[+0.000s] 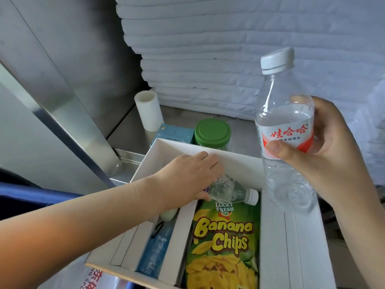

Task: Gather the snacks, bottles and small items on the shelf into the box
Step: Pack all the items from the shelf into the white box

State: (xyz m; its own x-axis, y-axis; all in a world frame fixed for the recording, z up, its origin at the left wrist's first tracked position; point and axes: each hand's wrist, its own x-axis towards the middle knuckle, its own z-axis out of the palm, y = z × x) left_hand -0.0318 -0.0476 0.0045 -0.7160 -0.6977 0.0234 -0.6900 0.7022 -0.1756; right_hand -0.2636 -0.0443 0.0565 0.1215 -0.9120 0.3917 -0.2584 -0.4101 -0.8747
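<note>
White card makes the box (235,161), and its near end is cut off at the bottom of the view. Under the left hand (187,176) a small bottle (231,191) lies on its side inside the box. The fingers curl round it and hide its bottom half. Just below that hand, a pale round thing (167,214) and a blue packet (156,251) are partly hidden, and I cannot tell what they are. The banana chips bag (225,243) lies flat just below the small bottle, with its lower end cut off.

The right hand (325,155) grips a big water bottle (285,122) upright above the box's right side.

Past the left fingertips, the box wall hides part of a green-lidded jar (212,132) and a blue carton (177,133). A white tube (149,113) stands beside them on the metal shelf (129,132). Folded white cloths (208,49) are stacked behind.

I count two bottles, one chips bag and one jar.
</note>
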